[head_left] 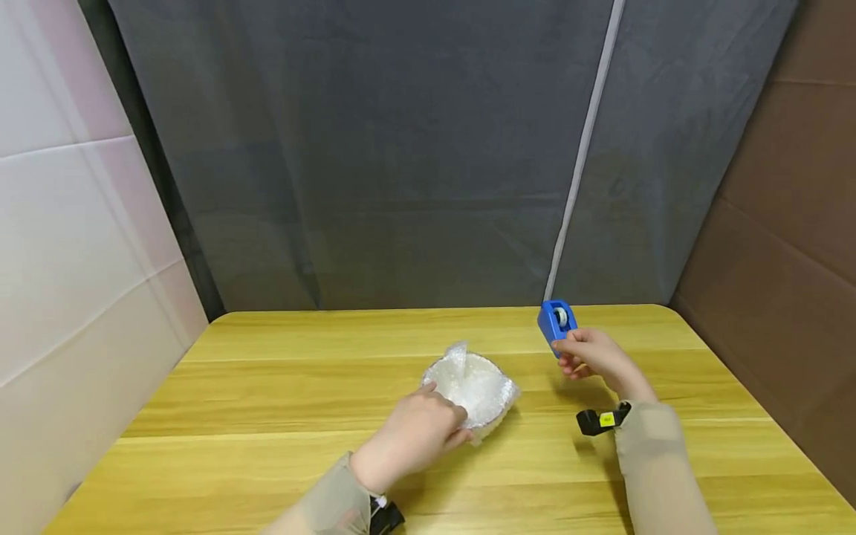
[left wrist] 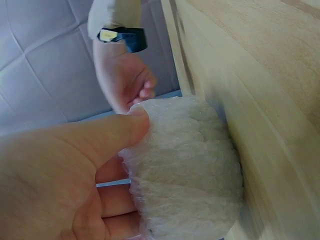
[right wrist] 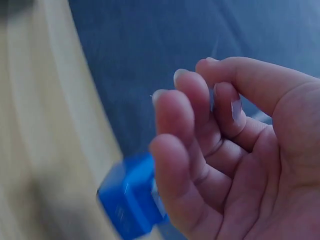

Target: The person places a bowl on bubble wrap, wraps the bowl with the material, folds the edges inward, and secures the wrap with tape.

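Note:
A round, bowl-like thing wrapped in clear bubble wrap (head_left: 478, 390) rests on the wooden table, its plastic folded in over the top. My left hand (head_left: 421, 427) grips its near left side. In the left wrist view the thumb presses the bubble wrap (left wrist: 182, 170) and the other fingers curl against its side. To the right, my right hand (head_left: 598, 360) is beside a blue tape dispenser (head_left: 550, 323) with a white roll. Its thumb and index finger (right wrist: 192, 95) pinch together; a thin glossy sliver that looks like clear tape (right wrist: 236, 108) shows between the fingers.
The wooden table (head_left: 267, 394) ends at a dark grey curtain (head_left: 401, 163) with a pale strip running down it. White panels (head_left: 80, 193) stand on the left, a brown one (head_left: 789, 223) on the right. Black cameras are strapped to both wrists.

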The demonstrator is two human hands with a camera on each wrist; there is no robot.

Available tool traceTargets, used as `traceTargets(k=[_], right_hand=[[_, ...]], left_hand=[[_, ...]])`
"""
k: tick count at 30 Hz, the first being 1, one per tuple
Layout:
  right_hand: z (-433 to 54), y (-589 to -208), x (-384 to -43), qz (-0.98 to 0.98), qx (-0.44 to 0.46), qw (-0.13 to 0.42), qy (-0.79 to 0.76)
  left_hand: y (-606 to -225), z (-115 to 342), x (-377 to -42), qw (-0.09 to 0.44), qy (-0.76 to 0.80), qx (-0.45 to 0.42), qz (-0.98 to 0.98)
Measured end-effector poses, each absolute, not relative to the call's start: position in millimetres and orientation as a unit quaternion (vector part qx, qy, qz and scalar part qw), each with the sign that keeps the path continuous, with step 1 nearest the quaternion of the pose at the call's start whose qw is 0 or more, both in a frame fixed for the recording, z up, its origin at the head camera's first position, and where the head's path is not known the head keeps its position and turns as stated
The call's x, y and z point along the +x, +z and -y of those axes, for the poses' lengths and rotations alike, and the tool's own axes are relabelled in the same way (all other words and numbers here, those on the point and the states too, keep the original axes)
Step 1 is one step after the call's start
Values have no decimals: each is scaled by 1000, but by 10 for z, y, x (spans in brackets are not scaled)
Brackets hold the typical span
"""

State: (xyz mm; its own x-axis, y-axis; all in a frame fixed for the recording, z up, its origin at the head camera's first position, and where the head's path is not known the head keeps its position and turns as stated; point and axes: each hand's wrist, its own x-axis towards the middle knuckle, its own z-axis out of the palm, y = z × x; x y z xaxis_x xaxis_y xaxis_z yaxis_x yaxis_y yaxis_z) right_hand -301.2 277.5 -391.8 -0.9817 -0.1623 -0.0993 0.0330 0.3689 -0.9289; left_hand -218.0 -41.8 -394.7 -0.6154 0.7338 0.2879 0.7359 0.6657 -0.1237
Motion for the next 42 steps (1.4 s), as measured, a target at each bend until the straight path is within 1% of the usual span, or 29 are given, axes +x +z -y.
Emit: traceTargets(k=[6, 8, 10, 14, 21, 26, 30, 33, 39, 42], right_hand=[[-2481, -3664, -2985, -839, -113, 81, -526], [-2349, -3572, -2995, -842, -142, 89, -512], [-2206, -3491, -3013, -844, -175, 105, -496], [-1924, -3372, -3041, -841, -228, 154, -465], [-1610, -3373, -3082, -857, -308, 199, -362], [-1536, -3423, -3123, -854, -363, 224, -297], [-1504, -3456, -3152, -856, -379, 240, -258], [-1469, -3484, -3160, -868, -381, 233, -218], [-1361, -3530, -3116, -908, -373, 166, -96], [-1320, -3556, -3087, -922, -354, 147, -50]], left_hand=[[-3940, 366, -2189, 150, -1, -411, 899], [-3940, 363, -2195, 149, 0, -409, 900], [-3940, 365, -2199, 149, 2, -406, 901], [-3935, 364, -2201, 147, 5, -404, 903], [-3943, 326, -2217, 148, 8, -404, 903], [-3942, 306, -2228, 148, 13, -401, 904], [-3939, 295, -2227, 149, 17, -401, 904], [-3934, 286, -2220, 149, 17, -403, 903], [-3925, 270, -2195, 156, 20, -405, 901], [-3924, 261, -2181, 159, 22, -406, 900]])
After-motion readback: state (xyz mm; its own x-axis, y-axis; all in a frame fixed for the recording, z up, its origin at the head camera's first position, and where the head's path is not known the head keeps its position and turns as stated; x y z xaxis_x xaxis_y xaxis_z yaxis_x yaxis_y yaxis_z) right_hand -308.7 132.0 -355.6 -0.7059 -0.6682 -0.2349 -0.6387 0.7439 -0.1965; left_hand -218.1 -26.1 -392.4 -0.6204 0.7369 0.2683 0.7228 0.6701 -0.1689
